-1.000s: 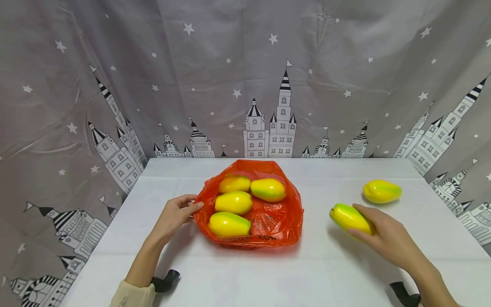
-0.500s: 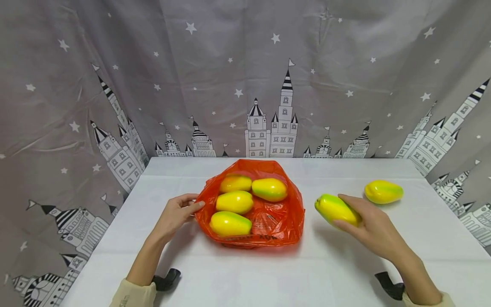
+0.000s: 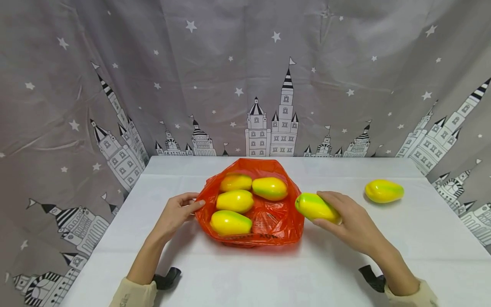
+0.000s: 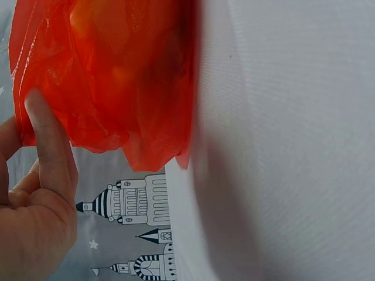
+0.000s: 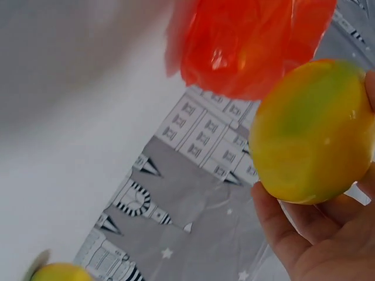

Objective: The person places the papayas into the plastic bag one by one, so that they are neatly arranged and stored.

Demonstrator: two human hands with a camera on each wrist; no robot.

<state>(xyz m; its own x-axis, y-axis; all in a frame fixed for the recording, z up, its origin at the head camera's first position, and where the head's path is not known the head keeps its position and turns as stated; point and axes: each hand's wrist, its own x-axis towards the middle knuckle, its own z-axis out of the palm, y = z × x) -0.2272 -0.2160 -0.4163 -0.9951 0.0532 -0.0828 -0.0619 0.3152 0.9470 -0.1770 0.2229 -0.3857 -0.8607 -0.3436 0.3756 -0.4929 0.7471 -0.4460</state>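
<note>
A red plastic bag [image 3: 268, 232] lies open-mouthed on the table, with several yellow-green papayas [image 3: 235, 201] inside. My left hand [image 3: 177, 214] pinches the bag's left rim between thumb and fingers; the left wrist view shows the thumb against the red plastic [image 4: 117, 88]. My right hand [image 3: 350, 221] grips another papaya [image 3: 316, 207] by its right end. Its tip overlaps the bag's right rim in the head view. In the right wrist view the gripped papaya [image 5: 313, 132] appears close to the bag [image 5: 240, 50], with fingers curled round its underside.
One more papaya [image 3: 384, 191] lies on the white table [image 3: 245, 277] at the back right. A grey curtain [image 3: 215, 64] printed with castles and stars hangs behind the table and at both sides.
My right hand has carried its papaya leftward, from the open table to the bag's right rim. The left hand keeps its hold on the bag.
</note>
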